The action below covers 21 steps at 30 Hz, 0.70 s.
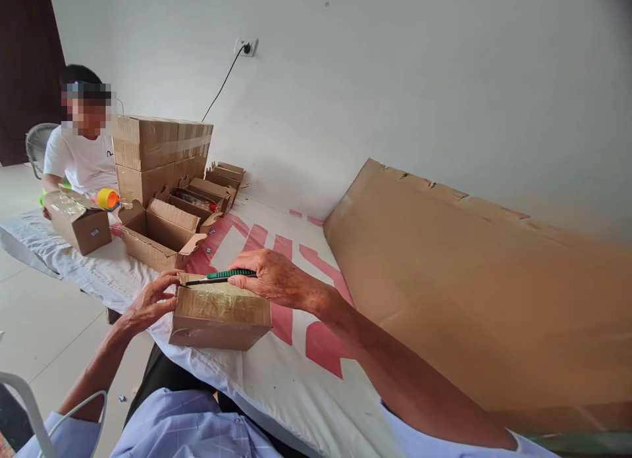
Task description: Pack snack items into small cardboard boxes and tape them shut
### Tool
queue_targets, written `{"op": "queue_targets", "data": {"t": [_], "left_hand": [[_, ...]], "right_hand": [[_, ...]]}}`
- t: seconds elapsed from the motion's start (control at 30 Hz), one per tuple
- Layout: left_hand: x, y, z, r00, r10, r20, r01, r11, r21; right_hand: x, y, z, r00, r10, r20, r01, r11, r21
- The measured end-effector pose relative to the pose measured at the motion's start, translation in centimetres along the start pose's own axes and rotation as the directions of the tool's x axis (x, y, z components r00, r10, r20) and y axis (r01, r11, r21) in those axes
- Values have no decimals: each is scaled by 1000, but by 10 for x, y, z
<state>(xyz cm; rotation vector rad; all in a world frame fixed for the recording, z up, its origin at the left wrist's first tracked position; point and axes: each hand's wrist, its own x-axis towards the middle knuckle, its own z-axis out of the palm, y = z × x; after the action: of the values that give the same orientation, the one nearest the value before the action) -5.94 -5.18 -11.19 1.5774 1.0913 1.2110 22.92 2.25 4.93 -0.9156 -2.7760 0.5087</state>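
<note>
Directly before me on the covered table sits a taped cardboard box (222,320), clear tape shining across its top. My left hand (151,303) is closed against the box's left end, steadying it by the upper corner. In my right hand (271,278), fingers wrapped round the handle, is a green utility knife (227,273). Its dark blade points left and lies along the top of the box near the far left corner. Whether the blade has gone into the tape, I cannot tell.
Beyond my box stands an open cardboard box (160,237), with more open boxes behind it. A stack of closed boxes (158,142) rises at the back. At left, a person (81,155) sits by another taped box (81,224). A large cardboard sheet (469,300) leans at right.
</note>
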Motion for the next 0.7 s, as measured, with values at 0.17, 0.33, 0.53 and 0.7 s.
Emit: {"op": "queue_targets", "data": {"t": [0.17,0.33,0.53,0.7], "left_hand": [[0,-1,-1,1000,-7,0,7,1000,8],[0,2,0,1000,-16,-14,17,1000,22],[4,11,0,998,-41,-54,43,998,38],[11,21,-3,992,-87,-91,93,994,55]], "right_hand": [[3,-8,-5,999,15,36,-12,997,-78],[7,-18,-11,994,66,89,-53,987,-149],[27,-46,-23,983,54,177,9,941,-338],[40,-46,-35,970,35,242,52,937,-346]]}}
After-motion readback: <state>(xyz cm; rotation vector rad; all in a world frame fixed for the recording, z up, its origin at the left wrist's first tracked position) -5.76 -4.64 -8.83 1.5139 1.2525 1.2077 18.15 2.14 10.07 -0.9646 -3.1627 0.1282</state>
